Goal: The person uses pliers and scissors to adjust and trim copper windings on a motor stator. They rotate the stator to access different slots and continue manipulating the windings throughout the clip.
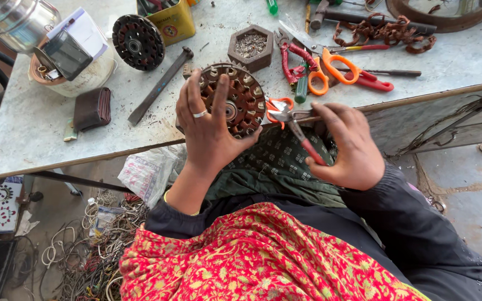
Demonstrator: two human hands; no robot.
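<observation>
My left hand (207, 131), with a ring on one finger, holds a round motor stator (240, 100) with copper-coloured windings, tilted up at the table's near edge. My right hand (348, 147) grips red-handled pliers (297, 129). The pliers' jaws point left and sit at the stator's right rim, beside an orange loop (279, 103). Both hands hover over my lap, just in front of the table edge.
The grey table (40, 128) carries a second dark stator (138, 42), a metal bar (160, 86), a hexagonal tray of bits (250, 45), orange scissors (336, 72), red pliers (294, 64), a yellow tin (174, 21) and coiled wire (383, 30). Wire scraps (93, 251) litter the floor at left.
</observation>
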